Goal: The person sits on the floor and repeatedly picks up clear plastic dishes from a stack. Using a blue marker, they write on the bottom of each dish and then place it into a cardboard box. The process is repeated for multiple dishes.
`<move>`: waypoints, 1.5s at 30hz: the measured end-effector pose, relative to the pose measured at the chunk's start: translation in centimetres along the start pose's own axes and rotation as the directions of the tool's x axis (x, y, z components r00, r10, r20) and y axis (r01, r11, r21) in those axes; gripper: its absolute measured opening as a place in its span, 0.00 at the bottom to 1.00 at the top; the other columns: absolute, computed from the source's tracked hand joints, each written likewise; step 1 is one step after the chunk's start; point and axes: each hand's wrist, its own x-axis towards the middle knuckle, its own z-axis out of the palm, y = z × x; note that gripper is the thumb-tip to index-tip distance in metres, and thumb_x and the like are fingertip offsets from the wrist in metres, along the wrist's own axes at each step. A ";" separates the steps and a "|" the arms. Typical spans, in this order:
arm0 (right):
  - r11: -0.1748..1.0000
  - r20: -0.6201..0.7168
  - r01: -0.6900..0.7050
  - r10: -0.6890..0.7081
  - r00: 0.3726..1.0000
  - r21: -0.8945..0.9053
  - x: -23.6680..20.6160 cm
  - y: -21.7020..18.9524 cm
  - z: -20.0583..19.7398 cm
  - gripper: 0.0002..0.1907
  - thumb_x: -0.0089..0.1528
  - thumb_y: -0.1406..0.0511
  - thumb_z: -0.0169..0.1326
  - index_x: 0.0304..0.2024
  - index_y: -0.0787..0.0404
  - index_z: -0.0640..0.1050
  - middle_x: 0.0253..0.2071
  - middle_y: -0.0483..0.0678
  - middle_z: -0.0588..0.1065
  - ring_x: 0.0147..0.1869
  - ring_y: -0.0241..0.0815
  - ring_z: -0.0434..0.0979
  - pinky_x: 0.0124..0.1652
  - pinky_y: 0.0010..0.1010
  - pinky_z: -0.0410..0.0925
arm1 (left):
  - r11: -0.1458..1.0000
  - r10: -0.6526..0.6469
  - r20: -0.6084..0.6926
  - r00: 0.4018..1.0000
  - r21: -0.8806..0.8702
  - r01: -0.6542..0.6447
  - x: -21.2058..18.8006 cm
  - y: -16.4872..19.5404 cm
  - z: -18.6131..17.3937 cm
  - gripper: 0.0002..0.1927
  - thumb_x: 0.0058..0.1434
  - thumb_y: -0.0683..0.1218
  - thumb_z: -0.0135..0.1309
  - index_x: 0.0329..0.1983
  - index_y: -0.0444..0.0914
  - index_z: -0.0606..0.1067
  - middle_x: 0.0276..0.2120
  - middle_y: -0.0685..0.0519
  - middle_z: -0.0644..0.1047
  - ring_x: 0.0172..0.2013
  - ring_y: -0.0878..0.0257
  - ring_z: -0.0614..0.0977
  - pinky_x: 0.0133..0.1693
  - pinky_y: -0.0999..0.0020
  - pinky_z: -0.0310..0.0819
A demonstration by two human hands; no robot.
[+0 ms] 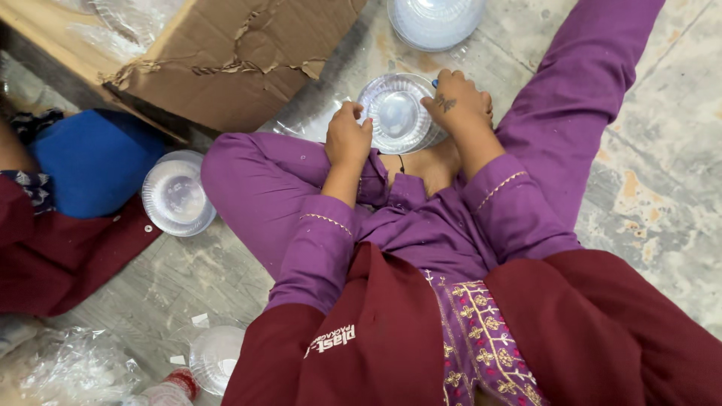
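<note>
1. I sit on the stone floor (662, 158) with my legs in purple cloth, one knee bent, and a stack of clear plastic plates (396, 114) rests on the foot in front of me.
2. My left hand (347, 137) is curled into a loose fist against the near left rim of that stack, fingers folded in and touching the plastic; I cannot tell whether they pinch the rim or just rest on it.
3. My right hand (456, 103) lies over the right edge of the same stack, fingers bent down over the rim, with a small dark mark on the back of the hand.
4. The stack therefore sits between my two hands, just beyond my crossed ankle.
5. A second stack of clear plates (435, 20) stands on the floor further ahead, well apart from my hands.
6. A third stack of clear plates (177, 194) lies to my left, beside my bent knee and close to another person's maroon and blue clothing (75, 225).
7. A torn cardboard box (241, 56) lies ahead to the left.
8. Crumpled clear plastic wrap (75, 368) and another clear plate (214, 357) lie near my left side.
</note>
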 end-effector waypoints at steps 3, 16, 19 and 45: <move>0.989 0.104 -0.144 0.145 0.984 -0.019 0.2 0.4 -0.5 0.21 0.61 0.56 0.62 0.51 0.60 0.77 0.50 0.58 0.77 0.54 0.60 0.77 0.50 0.53 0.68 | 1.000 -0.026 0.053 0.998 0.005 0.026 0.2 0.0 0.5 0.23 0.56 0.50 0.64 0.54 0.42 0.73 0.44 0.50 0.81 0.44 0.52 0.82 0.43 0.56 0.75; 0.599 -0.145 0.255 -0.226 0.963 0.759 -0.2 0.2 -4.2 0.07 0.69 0.69 0.56 0.45 0.67 0.74 0.33 0.49 0.81 0.27 0.32 0.77 0.28 0.26 0.69 | 0.926 -0.050 -0.218 0.975 -0.376 -0.037 0.6 0.2 -0.3 0.24 0.62 0.44 0.61 0.62 0.39 0.71 0.39 0.50 0.83 0.31 0.63 0.85 0.37 0.67 0.78; 0.516 -0.132 0.228 -0.216 0.967 0.826 -0.5 -0.7 -4.5 0.07 0.70 0.69 0.55 0.47 0.67 0.73 0.34 0.49 0.81 0.28 0.32 0.76 0.29 0.25 0.69 | 0.863 -0.030 -0.224 0.974 -0.498 -0.088 0.3 1.3 -0.7 0.25 0.62 0.45 0.61 0.62 0.38 0.69 0.37 0.51 0.82 0.32 0.64 0.86 0.36 0.69 0.79; 0.272 -0.337 0.805 -0.803 0.491 0.526 -6.2 -2.4 -10.8 0.48 0.31 0.32 0.69 0.29 0.58 0.62 0.21 0.38 0.55 0.22 0.30 0.54 0.25 0.26 0.49 | 0.759 0.214 0.085 0.973 -0.642 -0.111 -3.1 11.0 -18.9 0.19 0.73 0.42 0.56 0.66 0.39 0.75 0.30 0.56 0.77 0.23 0.75 0.73 0.24 0.79 0.66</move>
